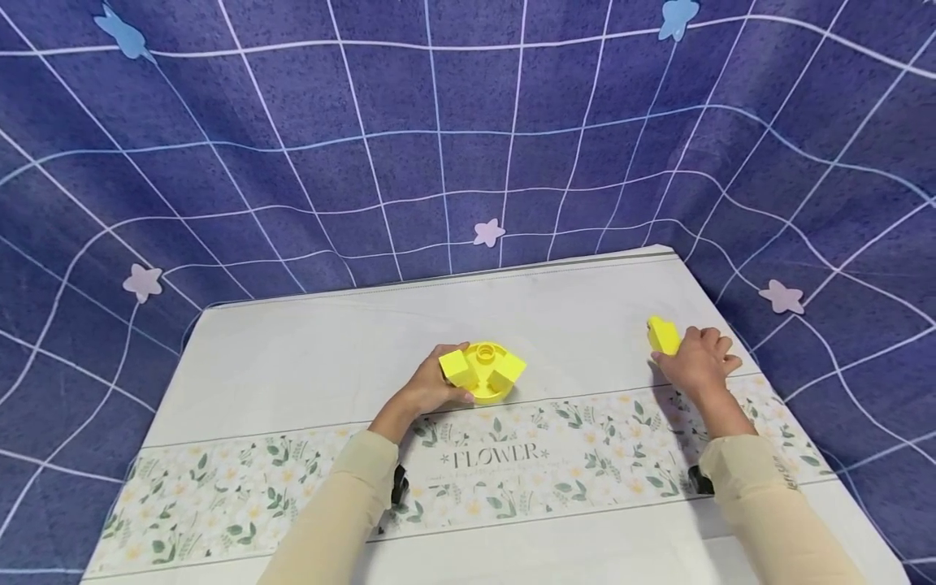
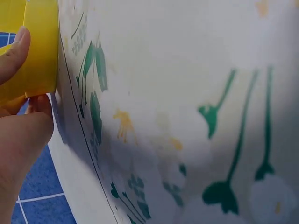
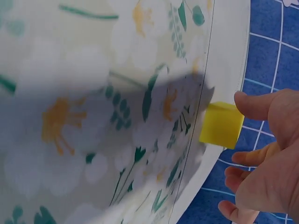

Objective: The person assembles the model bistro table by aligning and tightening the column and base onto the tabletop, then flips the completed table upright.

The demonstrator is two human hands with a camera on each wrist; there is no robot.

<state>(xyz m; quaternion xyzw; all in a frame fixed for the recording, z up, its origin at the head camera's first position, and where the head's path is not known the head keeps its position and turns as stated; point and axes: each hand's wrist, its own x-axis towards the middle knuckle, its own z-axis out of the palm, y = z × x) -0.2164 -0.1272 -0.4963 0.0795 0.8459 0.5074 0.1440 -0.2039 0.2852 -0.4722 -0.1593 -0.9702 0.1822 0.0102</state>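
My left hand (image 1: 430, 383) grips a yellow round plastic base (image 1: 490, 397) by its left side. Two yellow blocks stick out from it left and right, with a small ring-shaped socket at the back between them. In the left wrist view the thumb (image 2: 17, 53) presses on the yellow piece, and fingertips show under its lower edge. Towards the table's right side, my right hand (image 1: 699, 360) pinches a yellow block (image 1: 664, 335) that has a small rounded knob at its far end. The right wrist view shows the thumb at one corner of this block, with the other fingers spread loosely below.
A white tabletop (image 1: 314, 349) carries a printed floral band (image 1: 219, 496) with the word FLOWER. Blue grid-patterned cloth (image 1: 409, 162) with star shapes stands along the back and both sides. Dark wrist devices (image 1: 700, 479) sit under the beige sleeves.
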